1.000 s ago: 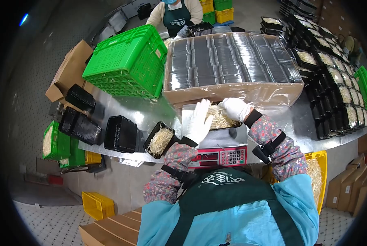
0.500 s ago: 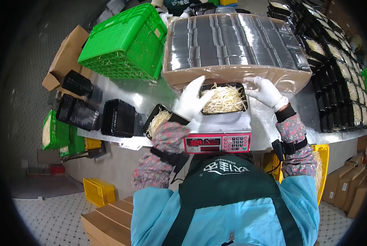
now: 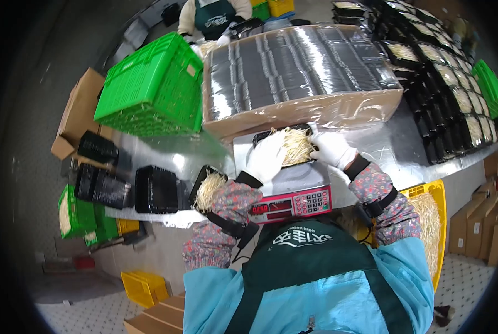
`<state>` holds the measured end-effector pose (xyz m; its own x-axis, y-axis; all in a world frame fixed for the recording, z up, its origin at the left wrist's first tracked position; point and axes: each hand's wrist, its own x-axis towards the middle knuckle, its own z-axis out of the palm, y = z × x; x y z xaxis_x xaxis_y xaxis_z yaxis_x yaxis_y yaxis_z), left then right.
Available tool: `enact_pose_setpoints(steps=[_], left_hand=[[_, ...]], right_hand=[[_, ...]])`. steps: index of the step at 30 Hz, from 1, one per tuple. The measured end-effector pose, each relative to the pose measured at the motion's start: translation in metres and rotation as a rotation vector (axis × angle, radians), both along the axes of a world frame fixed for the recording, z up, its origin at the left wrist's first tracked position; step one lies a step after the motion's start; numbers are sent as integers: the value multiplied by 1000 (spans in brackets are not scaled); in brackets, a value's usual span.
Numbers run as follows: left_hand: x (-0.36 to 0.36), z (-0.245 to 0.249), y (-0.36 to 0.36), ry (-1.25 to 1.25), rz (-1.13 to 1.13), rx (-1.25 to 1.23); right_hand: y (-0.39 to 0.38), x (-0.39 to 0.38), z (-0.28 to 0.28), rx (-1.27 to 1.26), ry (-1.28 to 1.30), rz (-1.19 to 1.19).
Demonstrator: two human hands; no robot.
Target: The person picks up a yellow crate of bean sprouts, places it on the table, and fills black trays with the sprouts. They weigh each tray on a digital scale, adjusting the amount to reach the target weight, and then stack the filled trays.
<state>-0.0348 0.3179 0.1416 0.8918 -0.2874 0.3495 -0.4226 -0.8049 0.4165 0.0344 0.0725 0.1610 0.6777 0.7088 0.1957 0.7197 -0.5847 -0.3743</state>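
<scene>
A black plastic tray of bean sprouts (image 3: 298, 146) rests on a scale with a red front panel (image 3: 289, 205). My left hand (image 3: 266, 157), in a white glove, lies over the tray's left part, its fingers stretched out against the sprouts. At the tray's right edge, my right hand (image 3: 334, 150), also gloved, has its fingers bent around the rim; the exact contact of the fingertips is partly hidden. Close to my left forearm, a second black tray (image 3: 197, 186) holds bean sprouts (image 3: 210, 188) and is partly covered by the sleeve.
Behind the scale stands a carton (image 3: 310, 111) packed with stacked black trays. A green crate (image 3: 148, 83) is to its left. Black trays (image 3: 158, 189) lie on the left table; filled trays (image 3: 455, 92) are stacked at right. A yellow crate (image 3: 439, 222) holds sprouts. Another person (image 3: 214, 19) is opposite.
My right hand has moved in from beside the tray to its right edge. My left hand has come further over the sprouts. The camera view has shifted, showing more of the person opposite.
</scene>
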Motion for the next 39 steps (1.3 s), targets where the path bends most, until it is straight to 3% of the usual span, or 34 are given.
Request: enact_pose_setpoints(steps=[3, 8, 10, 11, 14, 16, 21, 22, 23, 25, 26, 28, 29, 32, 33, 34, 35, 36, 38, 39], left_hand=[[-2, -7, -19, -73, 74, 157], [4, -4, -12, 85, 24, 72], [2, 1, -8, 114, -2, -10], [0, 6, -7, 158, 27, -61], [-6, 8, -4, 158, 68, -257], [-9, 8, -2, 98, 103, -312], [-20, 0, 13, 127, 127, -591], [-23, -4, 21, 139, 131, -680], [-24, -7, 32, 178, 103, -957], [-28, -1, 36, 206, 203, -1047], [-29, 10, 29, 205, 217, -1138], [-16, 15, 19, 140, 320, -624], [-8, 16, 11, 103, 361, -365], [11, -4, -20, 2, 213, 6], [13, -3, -30, -137, 143, 169], [20, -13, -33, -32, 84, -10], [29, -23, -37, 69, 34, -192], [29, -14, -36, -72, -10, -73], [32, -6, -35, 128, -86, -102], [30, 1, -35, 85, -66, 95]], right_hand=[[2, 4, -1, -84, 49, -71], [-28, 22, 40, -11, 100, -91], [-37, 24, 72, 163, 210, -68], [-37, 24, 85, 145, 275, -103], [-17, 20, 86, 468, 323, 12], [7, 12, 79, 476, 360, 2], [42, 10, 12, 239, 43, 79], [37, 11, 14, 292, 57, 75], [29, 12, 21, 344, 74, 72], [15, 23, 18, 459, 130, 83], [9, 19, 29, 546, 314, -14], [14, 14, 30, 575, 367, -133], [21, 10, 23, 580, 274, -118], [57, -4, -29, 448, -10, -140], [63, -11, -14, 366, 298, -120], [69, -13, -24, 324, 316, -86], [71, -24, -29, 426, 102, -160], [67, -23, -16, 318, 368, -141], [72, -26, -24, 250, 293, -221], [75, -23, -24, 205, 319, -233]])
